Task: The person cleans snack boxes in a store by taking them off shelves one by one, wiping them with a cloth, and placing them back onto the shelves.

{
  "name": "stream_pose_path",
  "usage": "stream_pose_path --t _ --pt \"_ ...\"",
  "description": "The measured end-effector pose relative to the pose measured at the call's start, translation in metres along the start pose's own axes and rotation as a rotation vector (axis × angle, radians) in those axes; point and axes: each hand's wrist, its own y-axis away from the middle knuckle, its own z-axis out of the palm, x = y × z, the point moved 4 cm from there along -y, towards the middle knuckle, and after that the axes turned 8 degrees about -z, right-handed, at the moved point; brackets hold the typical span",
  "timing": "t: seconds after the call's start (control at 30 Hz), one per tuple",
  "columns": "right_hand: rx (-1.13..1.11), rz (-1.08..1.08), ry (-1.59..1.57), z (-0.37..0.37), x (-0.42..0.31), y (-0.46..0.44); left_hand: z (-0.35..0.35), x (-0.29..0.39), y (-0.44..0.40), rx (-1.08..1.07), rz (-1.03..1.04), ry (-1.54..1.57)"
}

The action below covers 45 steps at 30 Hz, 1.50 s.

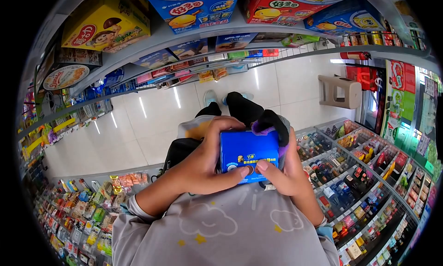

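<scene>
Close in front of my body is a blue snack box with yellow and white printing along its lower part. My left hand wraps round its left side, the thumb lying across the lower front. On the right side my right hand grips it too, its thumb pressed near the lower middle. Both thumbs cover some of the print, and the other fingers are hidden behind the box. A black and purple cloth-like thing lies at the box's upper right corner; I cannot tell what it is.
Ahead stands a grey shelf with a yellow box, blue boxes and a red box. A beige stool is on the tiled floor. Stocked racks of small packets and small goods flank me.
</scene>
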Motion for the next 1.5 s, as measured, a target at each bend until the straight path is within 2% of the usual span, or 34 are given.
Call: stream_pose_path --t 0.07,0.2,0.47,0.5,0.57,1.0,1.1,1.2,1.27,1.33,1.37,1.47,1.5 --pt "0.020 0.092 -0.035 0.002 0.000 0.002 0.001 -0.001 0.002 0.021 0.059 -0.065" --pt "0.041 0.037 0.008 0.006 0.004 0.006 0.000 -0.002 0.003 0.017 0.080 -0.068" --pt "0.206 0.105 -0.150 0.010 0.009 0.009 0.000 -0.001 0.001 0.036 0.148 -0.072" --pt "0.209 0.105 -0.149 0.012 0.008 0.009 0.001 0.000 0.001 0.034 0.149 -0.071" --pt "0.214 0.100 -0.161 0.015 0.004 0.008 0.000 -0.002 0.001 0.067 0.023 0.075" --pt "0.210 0.098 -0.213 0.014 0.010 0.001 0.001 -0.001 0.006 0.197 0.108 -0.019" --pt "0.160 0.100 -0.202 0.014 0.009 -0.007 -0.001 0.002 0.009 0.233 0.073 -0.002" --pt "0.102 0.079 -0.151 0.018 0.004 -0.020 -0.004 0.006 0.013 0.280 0.029 0.096" --pt "0.083 0.164 -0.198 0.023 -0.005 -0.025 -0.008 0.007 0.017 0.346 -0.130 0.393" --pt "0.041 0.279 -0.249 0.021 -0.001 -0.026 -0.015 0.001 0.021 0.405 -0.156 0.478" --pt "-0.026 0.086 -0.153 0.020 0.004 -0.031 -0.019 0.002 0.021 0.415 -0.163 0.586" --pt "-0.100 -0.215 0.057 0.017 0.004 -0.043 -0.025 -0.006 0.023 0.457 -0.166 0.738" --pt "-0.092 -0.310 0.183 0.017 0.000 -0.044 -0.026 -0.010 0.024 0.453 -0.192 0.898"
